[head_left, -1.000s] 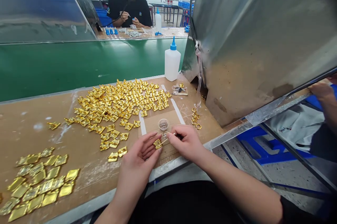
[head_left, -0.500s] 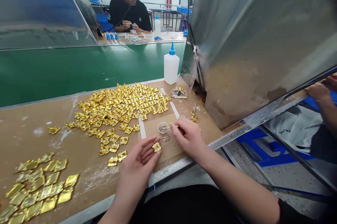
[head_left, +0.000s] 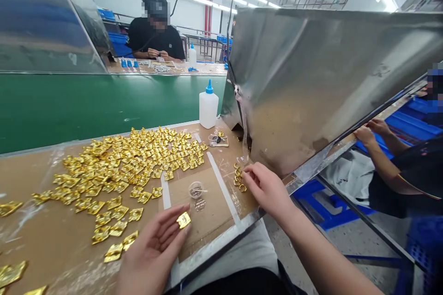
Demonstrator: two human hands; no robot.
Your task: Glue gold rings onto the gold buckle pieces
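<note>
My left hand (head_left: 155,249) pinches a small square gold piece (head_left: 183,220) between thumb and fingertips, its recessed face turned up. Over at the right, my right hand (head_left: 268,189) has its thumb and fingers drawn together beside a few gold rings (head_left: 237,179) on the board. Whether a ring sits between those fingertips is hidden. Between the hands stands a small clear cup (head_left: 196,189) with a thin stick (head_left: 203,190) resting in it. A wide heap of similar gold pieces (head_left: 128,156) spreads to the left of the cup.
A white bottle with a blue cap (head_left: 208,109) stands at the back edge. A large sheet-metal panel (head_left: 311,92) slopes over the right side. Beyond the green belt (head_left: 104,105) a person (head_left: 155,36) handles small parts; another person's arms (head_left: 380,142) show at far right.
My right hand has let go of the stick, leaving it in the cup, and moved right to the rings. My left hand still holds the gold piece. The view has tilted up and shifted right.
</note>
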